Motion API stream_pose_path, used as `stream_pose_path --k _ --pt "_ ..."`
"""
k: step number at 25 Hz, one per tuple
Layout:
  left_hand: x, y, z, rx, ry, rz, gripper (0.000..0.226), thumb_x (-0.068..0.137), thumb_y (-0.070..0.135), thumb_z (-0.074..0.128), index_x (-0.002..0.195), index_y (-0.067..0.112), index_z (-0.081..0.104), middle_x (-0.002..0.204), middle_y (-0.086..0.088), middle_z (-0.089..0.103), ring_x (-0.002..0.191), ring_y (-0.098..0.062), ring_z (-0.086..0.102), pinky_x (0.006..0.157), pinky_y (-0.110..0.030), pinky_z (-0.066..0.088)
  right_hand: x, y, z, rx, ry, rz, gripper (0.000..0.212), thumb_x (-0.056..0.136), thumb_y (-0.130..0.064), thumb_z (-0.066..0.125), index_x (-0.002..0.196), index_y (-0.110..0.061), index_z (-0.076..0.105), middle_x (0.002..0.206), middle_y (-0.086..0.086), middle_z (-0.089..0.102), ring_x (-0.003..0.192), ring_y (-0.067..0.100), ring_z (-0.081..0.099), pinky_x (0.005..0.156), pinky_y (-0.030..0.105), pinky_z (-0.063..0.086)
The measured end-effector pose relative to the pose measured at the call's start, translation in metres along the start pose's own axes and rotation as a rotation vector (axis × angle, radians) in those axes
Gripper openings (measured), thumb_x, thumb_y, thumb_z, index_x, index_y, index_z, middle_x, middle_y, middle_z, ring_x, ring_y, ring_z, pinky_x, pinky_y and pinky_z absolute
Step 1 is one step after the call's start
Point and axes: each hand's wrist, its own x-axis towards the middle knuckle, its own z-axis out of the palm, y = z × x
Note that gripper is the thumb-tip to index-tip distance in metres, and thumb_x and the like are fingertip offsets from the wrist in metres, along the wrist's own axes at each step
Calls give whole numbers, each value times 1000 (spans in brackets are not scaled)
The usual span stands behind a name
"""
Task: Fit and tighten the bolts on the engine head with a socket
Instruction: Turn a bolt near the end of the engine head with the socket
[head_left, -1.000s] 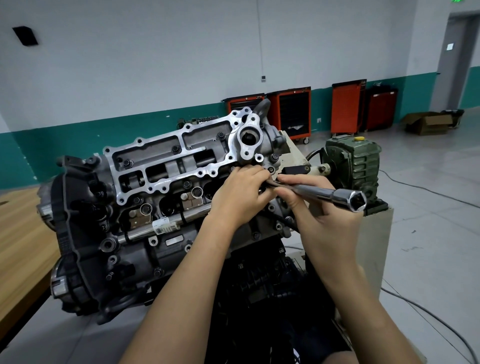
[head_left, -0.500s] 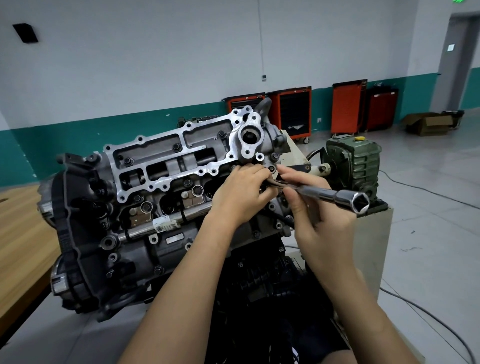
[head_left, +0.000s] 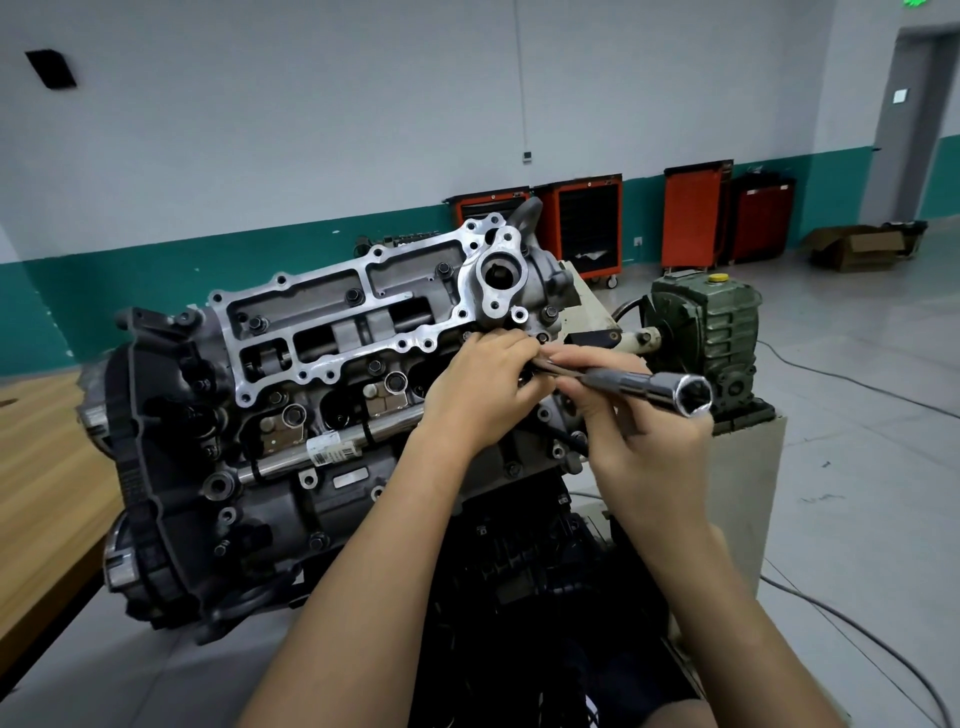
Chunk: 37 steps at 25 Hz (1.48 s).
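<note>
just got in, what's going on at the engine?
A person is working bare-handed on the engine head. The right hand holds a long socket wrench by its shaft, open hex end toward the camera. The left hand grips its far end with curled fingers, at the head's right side. Any bolt there is hidden.
</note>
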Motion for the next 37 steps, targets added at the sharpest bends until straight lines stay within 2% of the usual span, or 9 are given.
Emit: stream_pose_path --k 3,9,12,15,19,24,29,33,37 --pt "1 2 -1 3 0 1 48 78 42 29 99 13 62 102 2 63 100 -19 53 88 -30 35 2 0 0 60 89 80 16 81 -4 75 95 4 72 94 4 72 84 11 70 73 34 57" --pt "1 -1 1 -3 15 -2 28 88 32 46 101 13 62 104 1 62 102 -19 52 90 -30 35 -3 1 1 -2 1 -3 18 91 -2 57 104 7 68 108 9 70 98 20 68 84 35 55" --pt "0 0 1 7 29 6 24 89 29 49 103 13 62 104 2 62 102 -18 52 89 -28 33 2 5 -2 -40 62 -1 14 86 -4 68 94 6 72 96 9 73 88 18 71 75 36 57" --pt "1 0 1 5 25 12 19 88 28 51 94 13 59 100 0 61 99 -20 52 84 -27 30 0 0 -2 63 85 84 18 83 -9 73 96 2 72 95 2 71 90 7 68 79 31 56" --pt "1 1 1 2 17 -4 23 89 28 50 102 13 62 107 1 63 103 -19 52 90 -29 34 -4 1 2 40 -7 51 17 90 -4 61 104 3 68 105 5 70 100 15 67 86 37 55" --pt "1 0 2 -3 29 10 20 89 28 49 94 12 60 98 0 61 97 -20 52 84 -29 33 3 4 -1 19 80 66 18 84 -13 73 95 1 72 92 5 72 85 13 69 75 35 57" --pt "1 -1 3 -6 29 4 23 89 27 49 103 15 63 109 3 63 105 -18 52 93 -32 34 -2 1 3 50 -26 35 16 92 -5 59 104 2 67 105 4 69 99 17 67 84 40 55" --pt "1 0 2 -11 40 3 26 88 31 46 100 15 63 101 3 62 98 -17 52 87 -28 34 1 6 1 -10 56 11 16 86 -10 69 95 4 71 93 7 72 84 19 70 73 42 57" --pt "1 -1 2 -17 28 7 25 88 30 48 101 15 63 105 4 62 102 -17 52 87 -26 31 -3 3 2 89 19 82 17 89 -10 66 101 1 69 101 3 70 97 14 67 84 39 55"
